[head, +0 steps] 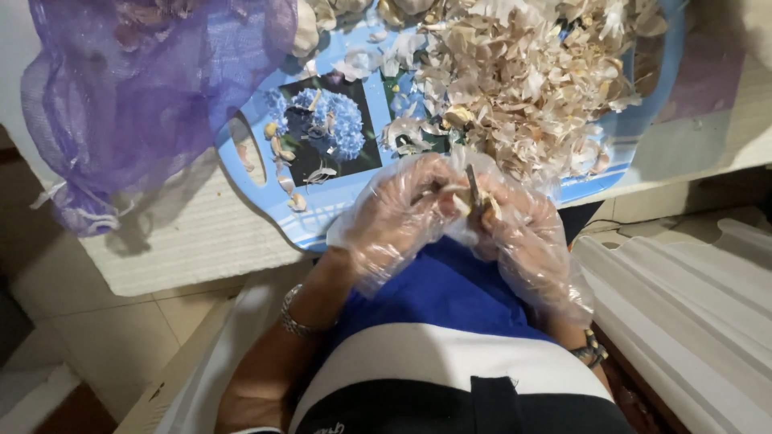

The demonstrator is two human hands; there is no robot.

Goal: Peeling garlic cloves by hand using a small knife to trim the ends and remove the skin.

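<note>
1. Nearest the lens, a blue, white and black garment [434, 354] is seen across the lap; a metal bracelet [294, 317] is worn on the left wrist and a dark beaded band [592, 351] on the right.
2. Left hand [400, 215], covered by a clear plastic glove, is held just above the lap; its fingers are curled closed around a garlic clove [447, 191] (only a pale sliver is visible between the fingertips).
3. Right hand [521, 233], likewise gloved, is pressed close against the left; its fingers are closed narrowly on a small knife [473, 189], whose dark blade stands nearly upright and touches the clove.
4. Both hands are held at the near edge of a blue tray [338, 210] with a printed blue flower picture (the tray rests on a white surface).
5. Loose cloves [277, 149] are scattered on the left part of the tray.
6. A heap of papery garlic skins [531, 80] is piled over the tray's far right half.
7. Farther left, a purple mesh bag [137, 96] is draped over the tray's corner; its contents cannot be made out clearly.
</note>
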